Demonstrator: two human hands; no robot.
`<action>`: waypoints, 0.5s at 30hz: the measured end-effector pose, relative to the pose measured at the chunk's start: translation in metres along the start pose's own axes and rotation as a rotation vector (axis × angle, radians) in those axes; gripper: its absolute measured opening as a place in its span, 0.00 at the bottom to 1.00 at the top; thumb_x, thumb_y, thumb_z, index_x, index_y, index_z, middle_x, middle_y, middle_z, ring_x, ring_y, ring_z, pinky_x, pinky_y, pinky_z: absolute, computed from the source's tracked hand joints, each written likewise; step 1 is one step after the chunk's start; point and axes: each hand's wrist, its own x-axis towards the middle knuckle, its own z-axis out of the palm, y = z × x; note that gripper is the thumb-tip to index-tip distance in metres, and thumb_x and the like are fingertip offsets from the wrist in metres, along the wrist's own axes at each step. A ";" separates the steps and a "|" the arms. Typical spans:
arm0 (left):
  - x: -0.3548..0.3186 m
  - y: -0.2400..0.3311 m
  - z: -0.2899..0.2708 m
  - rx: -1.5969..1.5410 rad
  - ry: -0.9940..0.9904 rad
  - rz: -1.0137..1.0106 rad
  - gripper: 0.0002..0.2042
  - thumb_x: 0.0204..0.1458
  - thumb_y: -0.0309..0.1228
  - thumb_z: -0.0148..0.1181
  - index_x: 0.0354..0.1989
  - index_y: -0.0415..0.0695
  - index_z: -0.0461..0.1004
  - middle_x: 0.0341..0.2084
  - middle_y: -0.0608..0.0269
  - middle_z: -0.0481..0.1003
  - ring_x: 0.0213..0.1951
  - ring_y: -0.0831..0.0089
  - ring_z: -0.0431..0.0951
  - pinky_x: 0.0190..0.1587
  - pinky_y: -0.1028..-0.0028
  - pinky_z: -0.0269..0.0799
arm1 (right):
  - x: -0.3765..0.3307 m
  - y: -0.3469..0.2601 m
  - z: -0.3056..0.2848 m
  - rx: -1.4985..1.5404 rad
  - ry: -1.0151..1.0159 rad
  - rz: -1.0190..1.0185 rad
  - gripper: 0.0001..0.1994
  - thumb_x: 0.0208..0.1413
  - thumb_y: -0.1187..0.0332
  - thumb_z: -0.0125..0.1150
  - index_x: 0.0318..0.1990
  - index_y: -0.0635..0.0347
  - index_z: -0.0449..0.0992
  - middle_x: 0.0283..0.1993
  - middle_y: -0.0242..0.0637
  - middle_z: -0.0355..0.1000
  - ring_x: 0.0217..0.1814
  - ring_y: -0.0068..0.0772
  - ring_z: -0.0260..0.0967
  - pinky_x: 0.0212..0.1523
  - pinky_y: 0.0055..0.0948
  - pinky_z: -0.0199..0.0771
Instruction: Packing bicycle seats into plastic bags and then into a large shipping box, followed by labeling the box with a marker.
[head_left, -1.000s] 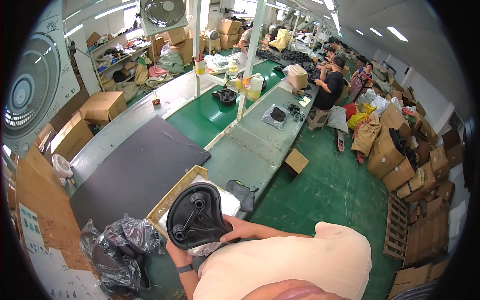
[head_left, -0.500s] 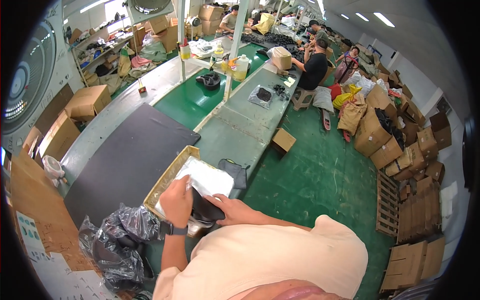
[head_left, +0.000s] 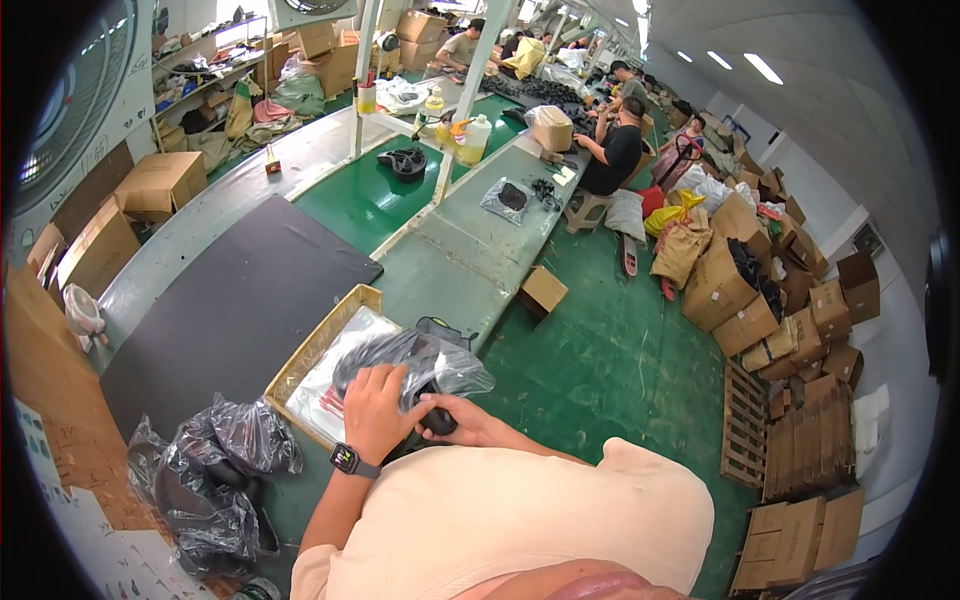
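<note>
- Bagged bundle point(head_left: 215, 480): on worktop point(head_left: 455, 265), left of tray point(head_left: 320, 338).
- Left hand point(head_left: 374, 410): over clear bag point(head_left: 455, 368); cannot tell whether gripping.
- Black seat point(head_left: 440, 420): between hands, partly bagged, long axis slanting bodyward; film obscures far end.
- Pouch point(head_left: 442, 327): beyond bag, partly covered.
- Right hand point(head_left: 468, 420): grips near end, closer.

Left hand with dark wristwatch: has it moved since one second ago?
Yes: the left hand moved away from the body and rightward, judged against the shallow yellow-rimmed tray.
</note>
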 end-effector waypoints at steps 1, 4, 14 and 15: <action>-0.009 -0.005 0.007 0.042 0.014 -0.002 0.21 0.47 0.35 0.78 0.49 0.41 0.83 0.41 0.59 0.82 0.42 0.58 0.81 0.43 0.60 0.78 | -0.003 -0.004 0.005 -0.005 0.007 0.003 0.17 0.70 0.58 0.67 0.58 0.56 0.76 0.50 0.39 0.79 0.45 0.36 0.81 0.41 0.33 0.85; -0.024 -0.026 0.030 0.086 0.090 -0.039 0.17 0.49 0.29 0.75 0.48 0.41 0.84 0.41 0.59 0.82 0.42 0.57 0.81 0.44 0.60 0.77 | -0.013 -0.012 0.029 0.110 -0.027 -0.129 0.21 0.72 0.60 0.64 0.64 0.63 0.71 0.53 0.43 0.77 0.45 0.42 0.80 0.38 0.34 0.84; 0.017 -0.012 0.005 -0.120 0.217 0.178 0.19 0.47 0.18 0.65 0.51 0.39 0.84 0.38 0.56 0.83 0.33 0.57 0.81 0.35 0.63 0.79 | 0.007 0.016 0.026 -1.338 0.171 -0.863 0.48 0.53 0.66 0.76 0.80 0.62 0.57 0.71 0.56 0.70 0.73 0.52 0.70 0.75 0.42 0.66; 0.017 -0.007 0.001 -0.199 0.237 0.217 0.19 0.48 0.19 0.65 0.51 0.38 0.83 0.35 0.56 0.83 0.31 0.58 0.81 0.33 0.63 0.79 | 0.008 0.019 0.030 -1.374 0.149 -0.728 0.47 0.50 0.65 0.78 0.79 0.63 0.61 0.69 0.55 0.72 0.72 0.49 0.71 0.74 0.42 0.67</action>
